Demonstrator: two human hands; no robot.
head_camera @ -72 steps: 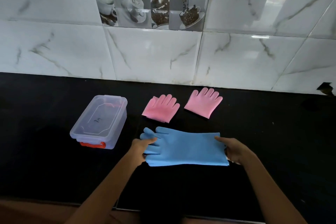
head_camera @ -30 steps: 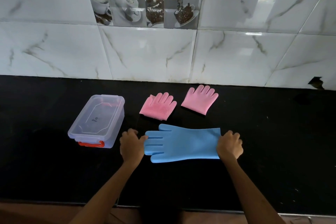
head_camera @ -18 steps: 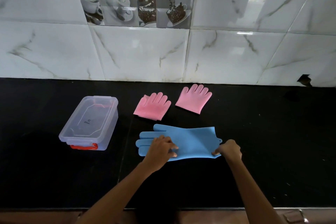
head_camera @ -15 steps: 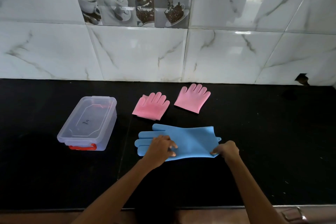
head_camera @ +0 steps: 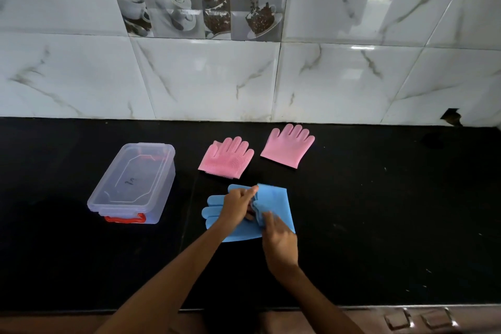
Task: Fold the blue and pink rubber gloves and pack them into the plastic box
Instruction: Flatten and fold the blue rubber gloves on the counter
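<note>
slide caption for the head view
Both hands, left hand and right hand, fold the blue glove beside a closed plastic box.

We see a black counter carrying a lidded clear plastic box at the left, two pink gloves side by side near the wall, and a partly folded blue glove in front of them.

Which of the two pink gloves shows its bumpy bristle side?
The left pink glove, nearer the plastic box; the right pink glove looks smooth.
</note>
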